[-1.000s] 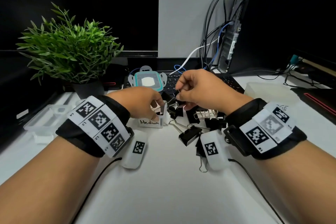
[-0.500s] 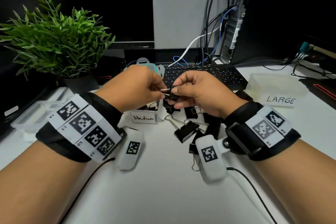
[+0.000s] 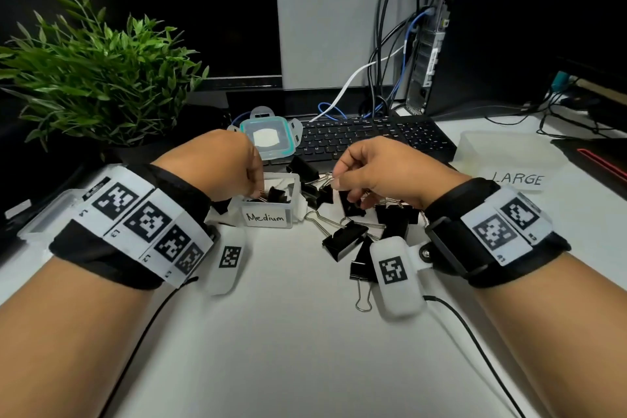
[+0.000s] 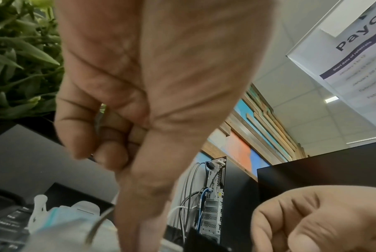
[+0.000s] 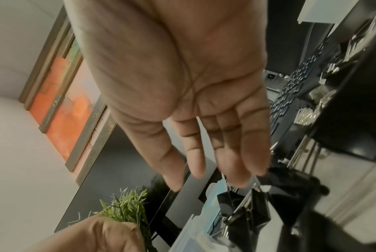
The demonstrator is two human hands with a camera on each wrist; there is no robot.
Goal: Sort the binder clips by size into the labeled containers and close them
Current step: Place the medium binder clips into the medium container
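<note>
Fingers of left hand (image 3: 217,166) dip into Medium container (image 3: 268,214).

Handwritten "Medium" on white label (image 3: 265,217) stuck to front of small clear container (image 3: 296,187).
"LARGE", handwritten capitals, on white label (image 3: 517,179) at front of shallow clear container (image 3: 502,149) at right.
Left wristband (image 3: 135,220): "L4", "L3", "L2" printed beside black-and-white square codes.
Poster (image 4: 359,56) in left wrist view: large "Payo…" cut by frame edge; purple bar "Start date of referrals"; "January…" rows below, blurred.
</note>
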